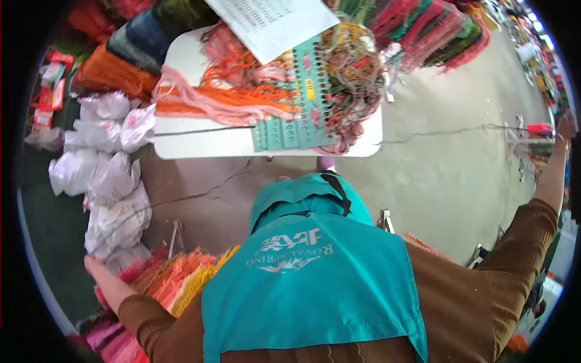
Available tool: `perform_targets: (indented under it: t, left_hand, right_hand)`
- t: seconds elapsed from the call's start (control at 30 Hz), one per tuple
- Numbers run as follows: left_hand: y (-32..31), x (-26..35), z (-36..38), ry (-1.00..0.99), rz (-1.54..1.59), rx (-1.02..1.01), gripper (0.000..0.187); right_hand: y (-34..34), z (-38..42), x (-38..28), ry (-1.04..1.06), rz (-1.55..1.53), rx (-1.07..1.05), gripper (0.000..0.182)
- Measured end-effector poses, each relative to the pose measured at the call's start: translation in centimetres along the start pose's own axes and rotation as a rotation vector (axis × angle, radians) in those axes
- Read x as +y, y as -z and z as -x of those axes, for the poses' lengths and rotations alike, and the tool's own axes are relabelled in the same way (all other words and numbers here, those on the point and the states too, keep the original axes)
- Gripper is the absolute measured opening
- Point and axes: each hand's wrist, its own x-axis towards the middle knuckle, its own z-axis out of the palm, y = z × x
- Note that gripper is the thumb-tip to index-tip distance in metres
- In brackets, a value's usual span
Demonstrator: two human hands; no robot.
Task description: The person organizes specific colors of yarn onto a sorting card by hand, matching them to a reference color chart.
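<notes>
My left hand (97, 267) is stretched far out at the lower left, beside white plastic bags (118, 209); its fingers look closed, and what they hold is too small to make out. My right hand (566, 126) is raised at the far right edge, small and blurred, with its fingers seemingly together. Thin dark lines run toward both sides, and I cannot tell strand from floor crack. Between my arms, a white table (203, 146) bears a green card with holes (278, 134), orange strands (227, 97), pink strands (200, 109) and a mixed multicoloured tangle (351, 66).
A printed paper (275, 21) lies over the table's back edge. Hanks of coloured yarn (430, 30) hang behind it, with orange ones (112, 69) at the left. More yarn (175, 275) lies near my left arm. Metal legs (386, 221) stand beside my teal apron (315, 284).
</notes>
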Motion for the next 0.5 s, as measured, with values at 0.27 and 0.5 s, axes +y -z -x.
perform_targets:
  t: [0.27,0.5]
  left_hand:
    - [-6.1,1.4,-1.3,0.179,0.172,-0.659,0.025]
    - [-20.3,11.8,35.1,0.312,1.042,-1.622,0.058]
  right_hand:
    - [5.7,-1.0,-7.8,-0.227,-1.157,-0.761,0.033]
    - [18.8,5.6,-23.5,0.537,-1.370,-1.043,0.032]
